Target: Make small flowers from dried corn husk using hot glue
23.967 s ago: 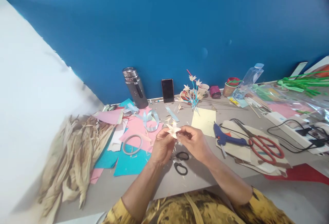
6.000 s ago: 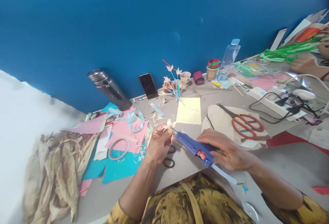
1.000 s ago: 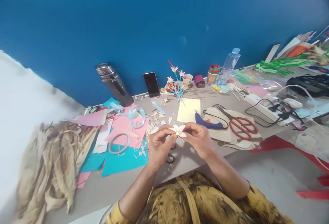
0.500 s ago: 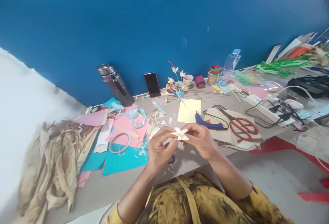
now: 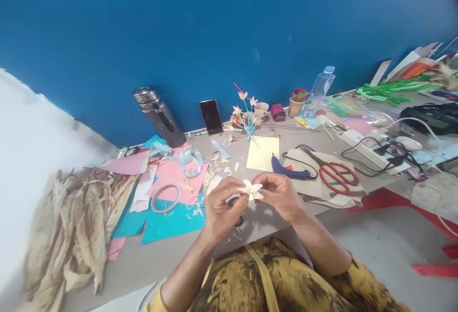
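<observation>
Both hands, left hand [image 5: 222, 205] and right hand [image 5: 279, 195], pinch one small unlabelled cream flower [image 5: 251, 189].

A deep blue wall [image 5: 229, 26] fills the upper half of the view and runs along the far edge of a long grey table [image 5: 161, 254]. On the left a white wall [image 5: 32, 126] meets the blue one at a slanting edge. Pale grey floor [image 5: 390, 245] shows at the lower right, below the table's red edge [image 5: 386, 200]. Soft, even light falls across the whole scene.
</observation>
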A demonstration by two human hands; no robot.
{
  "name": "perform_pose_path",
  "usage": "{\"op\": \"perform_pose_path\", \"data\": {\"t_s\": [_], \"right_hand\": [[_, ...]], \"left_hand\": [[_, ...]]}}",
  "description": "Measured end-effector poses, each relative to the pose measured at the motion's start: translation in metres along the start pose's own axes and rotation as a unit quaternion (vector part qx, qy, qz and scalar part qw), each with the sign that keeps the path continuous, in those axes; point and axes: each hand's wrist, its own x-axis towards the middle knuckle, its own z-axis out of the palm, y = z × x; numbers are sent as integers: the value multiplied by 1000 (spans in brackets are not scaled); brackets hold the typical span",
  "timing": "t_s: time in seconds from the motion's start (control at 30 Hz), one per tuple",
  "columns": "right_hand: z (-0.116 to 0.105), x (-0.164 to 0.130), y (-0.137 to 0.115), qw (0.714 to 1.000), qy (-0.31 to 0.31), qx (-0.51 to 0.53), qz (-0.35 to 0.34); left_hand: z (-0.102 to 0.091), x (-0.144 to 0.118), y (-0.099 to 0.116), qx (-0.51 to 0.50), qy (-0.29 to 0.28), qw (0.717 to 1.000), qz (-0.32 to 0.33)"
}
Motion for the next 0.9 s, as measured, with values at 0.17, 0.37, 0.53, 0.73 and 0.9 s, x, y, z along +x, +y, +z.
{"op": "perform_pose_path", "data": {"t_s": [0.17,0.37,0.53,0.73,0.9], "right_hand": [[-2,-1,-1,1000,-12,9,11],[-4,0,8,999,-29,24,16],[-3,1,10,999,-28,40,7],[-3,1,12,999,-15,43,22],[-5,2,11,999,-16,39,32]], "left_hand": [[2,-1,0,-6,-4,999,-32],[7,-6,-8,-34,-3,994,-99],[10,-5,-7,-38,1,991,-129],[8,-1,-2,-25,2,994,-107],[5,0,-4,-32,0,995,-99]]}}
